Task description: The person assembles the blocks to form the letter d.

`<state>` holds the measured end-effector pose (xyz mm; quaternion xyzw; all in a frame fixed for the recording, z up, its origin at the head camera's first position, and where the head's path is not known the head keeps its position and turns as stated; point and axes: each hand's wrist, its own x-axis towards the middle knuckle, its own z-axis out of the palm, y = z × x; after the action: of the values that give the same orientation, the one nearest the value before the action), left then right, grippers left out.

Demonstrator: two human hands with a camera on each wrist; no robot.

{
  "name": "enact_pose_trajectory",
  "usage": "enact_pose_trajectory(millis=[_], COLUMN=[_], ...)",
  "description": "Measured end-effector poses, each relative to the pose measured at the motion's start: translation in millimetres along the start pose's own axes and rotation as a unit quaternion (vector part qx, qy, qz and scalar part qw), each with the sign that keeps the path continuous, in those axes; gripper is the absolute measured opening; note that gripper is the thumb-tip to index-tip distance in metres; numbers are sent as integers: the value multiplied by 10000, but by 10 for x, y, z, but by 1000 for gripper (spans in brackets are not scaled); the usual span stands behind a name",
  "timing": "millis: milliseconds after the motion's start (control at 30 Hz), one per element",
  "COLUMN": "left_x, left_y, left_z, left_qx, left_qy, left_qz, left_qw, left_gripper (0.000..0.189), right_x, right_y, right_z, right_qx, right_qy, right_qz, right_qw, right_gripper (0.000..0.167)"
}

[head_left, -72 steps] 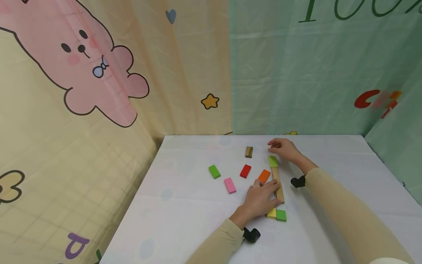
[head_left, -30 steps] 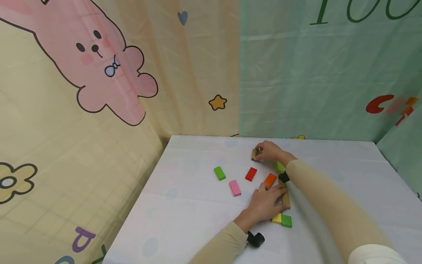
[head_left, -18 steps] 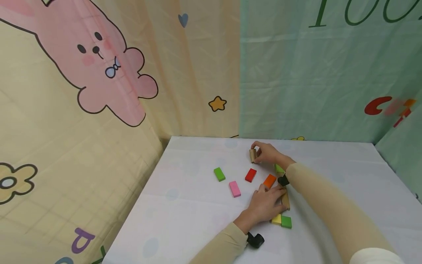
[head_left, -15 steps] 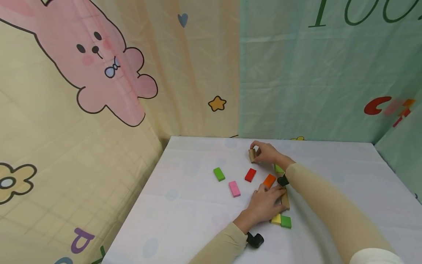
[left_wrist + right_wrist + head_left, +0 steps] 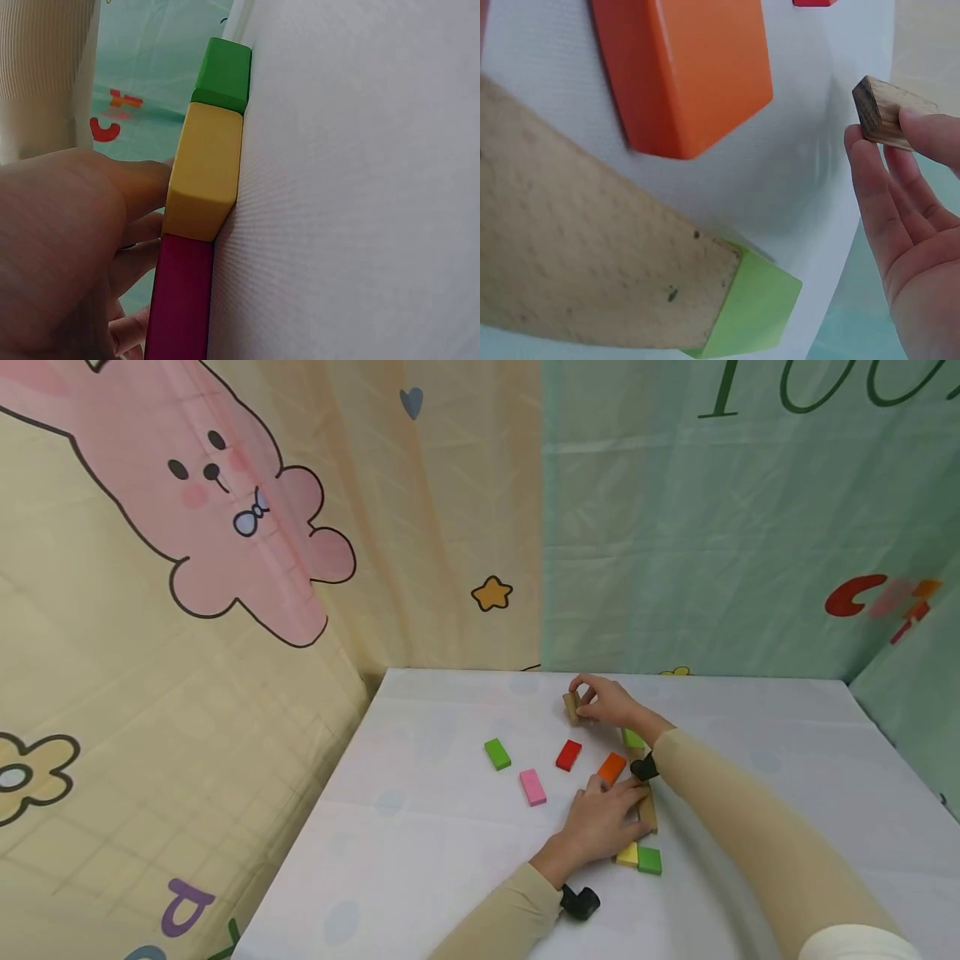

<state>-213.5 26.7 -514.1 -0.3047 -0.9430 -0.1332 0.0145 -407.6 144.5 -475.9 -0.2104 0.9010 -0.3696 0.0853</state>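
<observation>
At the far part of the table, my right hand pinches a small bare wooden block between thumb and fingertips. In the right wrist view this wooden block is tilted, with a dark end face. My left hand rests with fingers spread over a wooden plank. The right wrist view shows the plank's end against a light green block. Beside the left hand lie a yellow block, a green block and a magenta block. An orange block lies at its fingertips.
Left of the hands, a red block, a pink block and a green block lie apart on the white tabletop. Printed cloth hangs behind the table.
My right hand has moved left from beyond the light green block and taken hold of the wooden block, which has turned and tilted in its fingers. The left hand stays on the plank.
</observation>
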Motion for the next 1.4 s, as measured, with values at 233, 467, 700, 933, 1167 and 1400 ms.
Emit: enact_pose_trajectory(millis=[233, 467, 700, 933, 1167, 1400], left_x=[-3, -21, -21, -24, -34, -24], left_y=[-1, 20, 22, 18, 18, 16], left_z=[-12, -38, -39, -33, -31, -22], left_qx=[-27, -75, -56, -60, -37, -76], left_qy=[-5, -12, -48, -103, -116, -133], left_qz=[12, 0, -19, -54, -90, -152], left_qw=[10000, 10000, 10000, 9999, 9999, 9998], left_gripper=[52, 53, 55, 56, 57, 57], right_x=[-46, -76, -126, -192, -242, -315], right_y=[-35, -38, -17, 51, 183, 291], right_z=[-56, -119, -212, -263, -298, -367], right_qx=[35, 158, 312, 461, 396, 578], right_qy=[123, 184, 245, 367, 530, 727], right_qz=[2, 46, 227, 344, 587, 679], right_qw=[9999, 9997, 9990, 9977, 9961, 9934], right_gripper=[41, 40, 39, 39, 40, 42])
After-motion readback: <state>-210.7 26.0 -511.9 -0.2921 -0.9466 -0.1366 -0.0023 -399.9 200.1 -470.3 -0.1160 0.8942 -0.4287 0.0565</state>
